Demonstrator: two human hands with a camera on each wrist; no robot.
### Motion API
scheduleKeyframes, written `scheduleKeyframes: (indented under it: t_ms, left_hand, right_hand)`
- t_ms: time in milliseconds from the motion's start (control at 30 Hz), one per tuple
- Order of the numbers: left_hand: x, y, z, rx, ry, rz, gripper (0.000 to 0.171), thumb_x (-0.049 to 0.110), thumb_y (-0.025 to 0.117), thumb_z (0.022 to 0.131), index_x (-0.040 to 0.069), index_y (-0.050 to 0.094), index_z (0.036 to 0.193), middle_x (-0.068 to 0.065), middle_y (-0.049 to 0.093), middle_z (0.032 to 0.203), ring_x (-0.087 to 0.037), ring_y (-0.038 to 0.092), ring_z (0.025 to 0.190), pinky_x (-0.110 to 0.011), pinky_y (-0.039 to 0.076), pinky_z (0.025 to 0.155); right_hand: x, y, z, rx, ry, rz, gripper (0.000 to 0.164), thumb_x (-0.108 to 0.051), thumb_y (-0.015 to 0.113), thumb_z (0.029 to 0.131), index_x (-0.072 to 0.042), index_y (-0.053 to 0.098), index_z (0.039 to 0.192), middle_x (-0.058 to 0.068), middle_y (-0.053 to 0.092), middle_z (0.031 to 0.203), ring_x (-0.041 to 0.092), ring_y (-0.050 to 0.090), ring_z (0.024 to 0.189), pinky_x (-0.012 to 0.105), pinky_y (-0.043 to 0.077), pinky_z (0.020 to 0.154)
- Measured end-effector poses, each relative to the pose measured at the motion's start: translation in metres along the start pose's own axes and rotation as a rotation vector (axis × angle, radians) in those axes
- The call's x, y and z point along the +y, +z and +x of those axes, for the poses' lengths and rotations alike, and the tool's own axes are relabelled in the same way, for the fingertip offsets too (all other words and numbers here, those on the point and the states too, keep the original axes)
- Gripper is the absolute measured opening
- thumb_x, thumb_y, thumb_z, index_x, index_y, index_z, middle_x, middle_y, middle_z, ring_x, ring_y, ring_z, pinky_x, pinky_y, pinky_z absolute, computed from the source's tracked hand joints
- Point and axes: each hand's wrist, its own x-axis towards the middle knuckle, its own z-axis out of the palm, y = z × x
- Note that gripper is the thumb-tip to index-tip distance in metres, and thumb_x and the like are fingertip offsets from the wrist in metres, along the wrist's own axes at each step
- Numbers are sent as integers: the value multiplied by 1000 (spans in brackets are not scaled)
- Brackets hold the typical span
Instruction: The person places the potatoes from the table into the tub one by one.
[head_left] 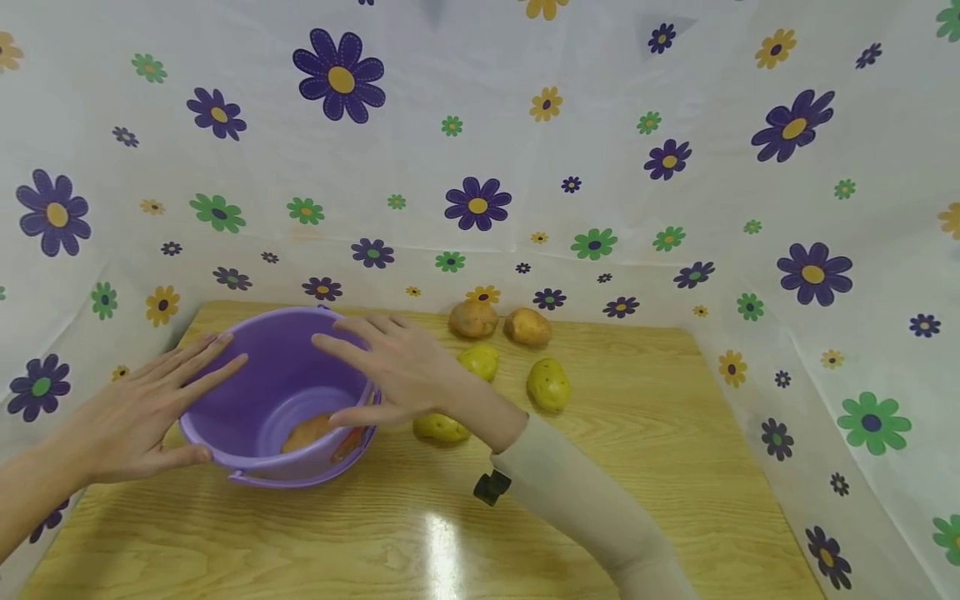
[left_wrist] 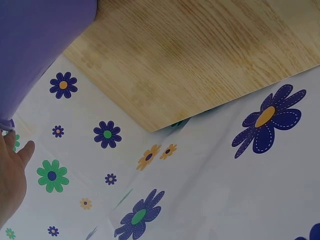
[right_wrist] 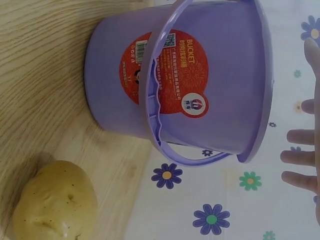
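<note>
A purple bucket [head_left: 277,358] stands upright at the left of the wooden table, with one brown potato [head_left: 306,432] on its floor. My left hand [head_left: 153,412] is at the bucket's left rim, fingers extended and thumb apart; in the left wrist view, that hand [left_wrist: 11,180] shows at the left edge below the purple wall. Over the right rim reaches my right hand [head_left: 397,367], fingers spread and nothing in them. In the right wrist view, the bucket's wall [right_wrist: 230,75] bears a red label, its handle [right_wrist: 152,95] hangs down, and the right hand's fingers [right_wrist: 300,137] are straight.
Right of the bucket lie three yellow-green potatoes [head_left: 550,385], one partly behind my right wrist. Two brown potatoes [head_left: 473,318] sit at the table's back edge. A white flowered cloth [head_left: 420,158] rises behind and on both sides of the table [head_left: 337,542].
</note>
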Motion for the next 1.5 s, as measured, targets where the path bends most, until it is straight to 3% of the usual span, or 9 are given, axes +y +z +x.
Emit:
scheduleKeyframes:
  t_ms: [300, 633, 1500]
  left_hand:
    - [0, 0, 0, -12, -9, -1, 109, 90, 48, 86, 15, 38, 165, -15, 24, 177, -12, 0, 168, -19, -9, 131]
    - [-1, 1, 0, -13, -6, -1, 110, 91, 48, 86, 14, 38, 165, -17, 25, 176, -11, 0, 167, -18, -8, 130]
    - [-1, 0, 1, -2, 6, 5, 110, 92, 44, 87, 13, 38, 164, -16, 24, 177, -9, -1, 167, -18, -8, 131]
  right_hand:
    - [0, 0, -18, 30, 28, -35, 102, -86, 61, 82, -22, 44, 161, 8, 57, 157, 22, 62, 136, 38, 51, 113]
    - [1, 8, -45, 17, 89, 8, 104, -84, 66, 80, -22, 44, 160, 9, 57, 155, 24, 61, 136, 40, 53, 109]
    - [4, 67, -97, -24, 187, 8, 93, -81, 60, 87, -21, 47, 157, 8, 61, 148, 26, 64, 127, 40, 58, 96]
